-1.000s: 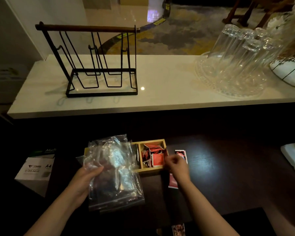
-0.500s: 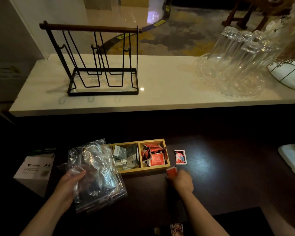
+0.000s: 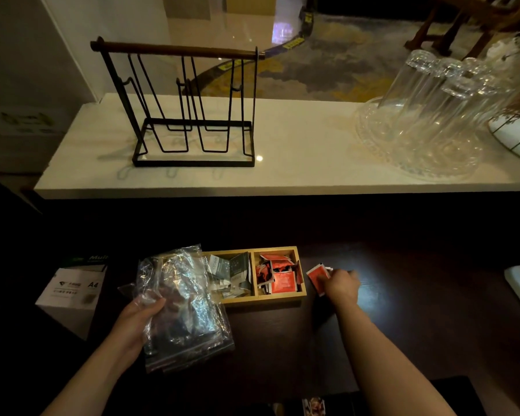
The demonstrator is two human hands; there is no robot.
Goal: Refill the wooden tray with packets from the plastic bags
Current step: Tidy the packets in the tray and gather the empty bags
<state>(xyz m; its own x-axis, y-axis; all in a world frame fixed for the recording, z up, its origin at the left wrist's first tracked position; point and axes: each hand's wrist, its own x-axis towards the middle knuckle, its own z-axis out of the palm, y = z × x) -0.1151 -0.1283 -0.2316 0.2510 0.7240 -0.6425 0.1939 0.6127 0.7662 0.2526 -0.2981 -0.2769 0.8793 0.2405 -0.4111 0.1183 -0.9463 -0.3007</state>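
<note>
Wooden two-compartment tray (image 3: 301, 292) sat at six o'clock on my dark table (image 3: 418, 310); my left hand (image 3: 132, 325) gripped crinkled clear plastic bags (image 3: 180, 307) at its nine o'clock, my right hand (image 3: 341, 286) pinched a red packet (image 3: 316, 276) at three o'clock.

Wooden tray (image 3: 264, 298) pale yellow-tan. Right compartment: red packets (image 3: 281, 282) with white edges. Left compartment: grey-green packets (image 3: 231, 270), white print. Red packet (image 3: 318, 277) at right hand (image 3: 341, 286). Plastic bags (image 3: 182, 307) clear, glinting silver. Table (image 3: 403, 310) dark brown. Counter (image 3: 297, 145) cream marble. Rack (image 3: 189, 106) black wire, brown bar. White box (image 3: 72, 291), green top, black "A4".
</note>
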